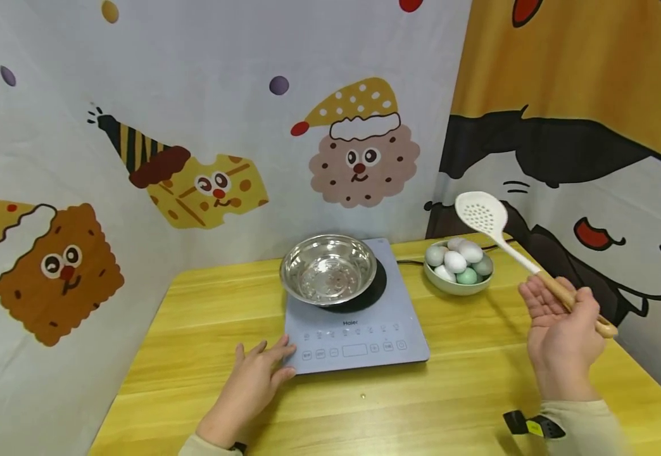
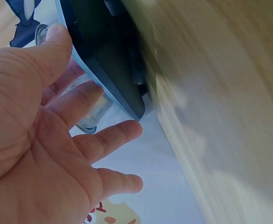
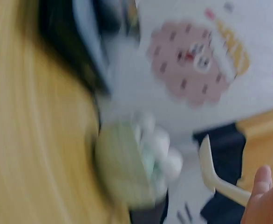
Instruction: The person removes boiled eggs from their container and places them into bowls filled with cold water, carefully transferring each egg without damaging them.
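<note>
My left hand (image 1: 256, 380) touches the near-left corner of a light blue-grey induction cooker (image 1: 330, 362), its fingers spread. In the left wrist view the fingers and thumb lie along the cooker's edge (image 2: 97, 79). A shiny stainless steel bowl (image 1: 296, 282) sits on the cooker's black cooking zone. My right hand (image 1: 564, 345), palm up, holds a white skimmer (image 1: 481, 213) by its wooden handle, with the thumb over it. The perforated head is raised above and behind a pale green bowl (image 1: 457, 287) of eggs (image 1: 454, 261). The right wrist view is blurred.
All this stands on a yellow wood-grain table (image 1: 211, 304). A black cord (image 1: 410, 261) runs from the cooker behind the egg bowl. Cartoon-printed curtains (image 1: 222, 114) hang close along the table's back and sides.
</note>
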A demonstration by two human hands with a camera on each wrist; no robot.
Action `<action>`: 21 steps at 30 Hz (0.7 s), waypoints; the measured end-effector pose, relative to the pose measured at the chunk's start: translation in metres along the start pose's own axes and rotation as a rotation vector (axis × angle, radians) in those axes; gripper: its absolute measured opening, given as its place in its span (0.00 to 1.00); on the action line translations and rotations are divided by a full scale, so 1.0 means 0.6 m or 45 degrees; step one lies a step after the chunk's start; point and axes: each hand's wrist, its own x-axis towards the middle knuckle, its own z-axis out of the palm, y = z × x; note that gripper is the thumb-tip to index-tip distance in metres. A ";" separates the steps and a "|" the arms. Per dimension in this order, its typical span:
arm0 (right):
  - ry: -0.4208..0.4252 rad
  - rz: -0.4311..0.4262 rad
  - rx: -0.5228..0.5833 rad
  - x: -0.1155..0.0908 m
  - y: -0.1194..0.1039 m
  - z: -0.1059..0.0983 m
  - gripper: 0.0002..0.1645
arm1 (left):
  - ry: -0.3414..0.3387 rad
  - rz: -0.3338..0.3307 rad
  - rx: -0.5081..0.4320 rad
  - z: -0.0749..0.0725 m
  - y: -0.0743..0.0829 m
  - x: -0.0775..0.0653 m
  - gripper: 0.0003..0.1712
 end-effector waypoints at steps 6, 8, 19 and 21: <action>0.302 -0.065 -0.213 0.094 -0.034 -0.044 0.18 | -0.002 -0.018 -0.005 0.007 0.000 0.001 0.26; 0.358 -0.013 -0.283 0.112 -0.044 -0.063 0.16 | -0.008 -0.014 -0.008 0.011 -0.001 0.002 0.26; 0.521 0.312 -0.633 0.121 -0.120 -0.159 0.35 | 0.023 0.072 0.060 0.017 0.001 -0.001 0.30; 0.534 0.402 -0.717 0.121 -0.139 -0.195 0.35 | 0.027 0.089 0.058 0.016 -0.002 -0.008 0.32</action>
